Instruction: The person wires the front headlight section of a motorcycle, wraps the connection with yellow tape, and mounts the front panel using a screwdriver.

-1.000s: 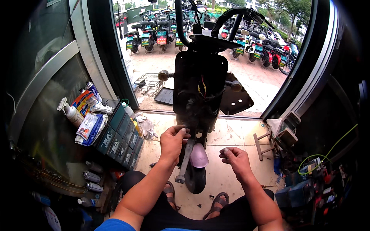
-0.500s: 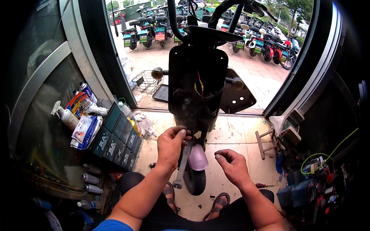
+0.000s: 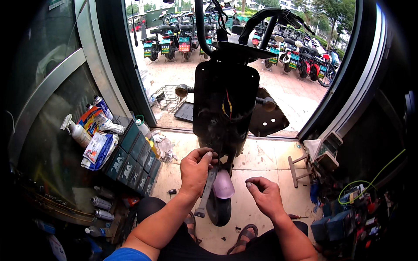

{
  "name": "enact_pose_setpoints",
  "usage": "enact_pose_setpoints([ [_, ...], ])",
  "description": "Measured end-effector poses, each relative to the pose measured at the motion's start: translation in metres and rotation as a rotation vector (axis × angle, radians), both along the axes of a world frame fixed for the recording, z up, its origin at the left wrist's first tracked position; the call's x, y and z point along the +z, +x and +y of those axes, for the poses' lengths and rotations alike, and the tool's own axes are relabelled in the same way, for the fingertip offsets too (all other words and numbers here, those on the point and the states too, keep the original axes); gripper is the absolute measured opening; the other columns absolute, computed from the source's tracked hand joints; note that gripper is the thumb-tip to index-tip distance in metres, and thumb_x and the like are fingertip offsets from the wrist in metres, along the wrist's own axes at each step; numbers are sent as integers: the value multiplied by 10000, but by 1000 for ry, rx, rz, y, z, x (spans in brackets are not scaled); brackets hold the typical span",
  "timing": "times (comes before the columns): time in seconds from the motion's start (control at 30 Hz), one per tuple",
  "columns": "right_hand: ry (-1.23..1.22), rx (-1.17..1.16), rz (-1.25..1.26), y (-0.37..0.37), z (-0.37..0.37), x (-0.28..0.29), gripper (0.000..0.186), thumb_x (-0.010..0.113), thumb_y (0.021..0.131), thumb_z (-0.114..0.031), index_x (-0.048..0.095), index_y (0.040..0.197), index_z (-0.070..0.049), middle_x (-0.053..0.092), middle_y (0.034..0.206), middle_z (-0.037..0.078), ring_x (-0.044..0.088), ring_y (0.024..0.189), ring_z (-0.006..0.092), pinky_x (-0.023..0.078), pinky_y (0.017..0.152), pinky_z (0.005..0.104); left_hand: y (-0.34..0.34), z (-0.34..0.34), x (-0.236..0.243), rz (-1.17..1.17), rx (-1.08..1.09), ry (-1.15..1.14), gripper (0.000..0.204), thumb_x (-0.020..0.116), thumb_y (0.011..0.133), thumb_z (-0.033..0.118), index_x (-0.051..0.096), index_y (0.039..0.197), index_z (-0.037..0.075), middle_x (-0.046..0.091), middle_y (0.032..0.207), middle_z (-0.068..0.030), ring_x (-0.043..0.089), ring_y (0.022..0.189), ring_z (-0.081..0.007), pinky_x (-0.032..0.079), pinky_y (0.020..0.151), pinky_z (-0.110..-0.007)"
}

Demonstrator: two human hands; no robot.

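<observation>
As the dark scooter point(image 3: 221, 119) stands upright just inside the door frame point(image 3: 348, 78), its small wheel point(image 3: 219, 214) rests on the tiled floor point(image 3: 278, 174), near the person. Above this wheel there is a pink mudguard point(image 3: 224, 185), and just to its left a grey metal bar point(image 3: 206, 193) slants downward. The left hand point(image 3: 195, 169) is at the upper end of this bar, with the thumb bent close to the fingers; whether it grips the bar or only covers it, I cannot tell. The right hand point(image 3: 266, 198) is in the air, to the right of the mudguard and apart from it. Its thumb and forefinger make a narrow pinch, but I cannot tell if some small thing is between them. Higher on the scooter, yellow and red wires point(image 3: 227, 106) show against the black panel point(image 3: 209, 82), and a round lamp point(image 3: 182, 91) is on each side. To the left, a stack of dark boxes point(image 3: 135, 150) carries a white spray bottle point(image 3: 79, 134) and several packages point(image 3: 100, 150). To the right, a wooden stool point(image 3: 298, 172) is near the door frame, and a screwdriver point(image 3: 297, 216) lies on the floor beside the right forearm point(image 3: 291, 230). Outside, a wire basket point(image 3: 167, 98) lies beside a black tray point(image 3: 185, 112), and farther away many scooters point(image 3: 185, 41) are parked in rows.
</observation>
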State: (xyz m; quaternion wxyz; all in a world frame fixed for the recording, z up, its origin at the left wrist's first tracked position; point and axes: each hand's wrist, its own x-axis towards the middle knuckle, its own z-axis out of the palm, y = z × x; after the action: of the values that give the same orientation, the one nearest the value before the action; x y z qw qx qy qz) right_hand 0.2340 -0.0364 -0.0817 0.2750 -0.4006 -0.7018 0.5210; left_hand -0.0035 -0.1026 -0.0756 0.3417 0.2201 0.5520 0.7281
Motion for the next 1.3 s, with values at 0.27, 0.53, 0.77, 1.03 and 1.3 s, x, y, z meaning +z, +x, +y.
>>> enact_pose_setpoints([
  [0.27,59,-30,26,-2,1,-8,186,737,1009,-110,781,1127,28,787,947,64,695,845,98,564,784,265,2,-2,1,36,-1,25,184,649,1057,70,717,1194,-33,788,1076,-108,747,902,-142,564,762,-251],
  [0.53,255,-118,92,-9,10,2,132,736,988,-18,770,1097,47,797,960,91,735,878,122,588,814,268,5,1,9,30,26,91,170,653,1061,76,715,1182,-26,784,1068,-101,743,892,-134,561,758,-247],
  [0.77,488,-182,273,-53,50,75,153,761,983,-60,771,1097,42,791,890,110,738,795,130,582,752,280,-3,8,22,15,95,131,152,659,1057,71,719,1171,-10,780,1052,-88,741,882,-137,553,753,-245],
  [1.03,791,-229,139,-145,117,146,301,760,968,-164,756,1195,34,807,1066,183,785,970,260,595,887,360,-3,21,27,3,128,172,149,655,1057,64,718,1169,-10,781,1037,-85,732,871,-135,552,741,-246],
  [1.3,900,-459,-77,-193,134,145,414,751,938,-413,765,1111,-37,769,972,265,748,953,448,589,886,507,-11,14,35,-4,153,160,150,646,1058,49,716,1169,-24,785,1038,-86,721,867,-128,547,747,-239],
])
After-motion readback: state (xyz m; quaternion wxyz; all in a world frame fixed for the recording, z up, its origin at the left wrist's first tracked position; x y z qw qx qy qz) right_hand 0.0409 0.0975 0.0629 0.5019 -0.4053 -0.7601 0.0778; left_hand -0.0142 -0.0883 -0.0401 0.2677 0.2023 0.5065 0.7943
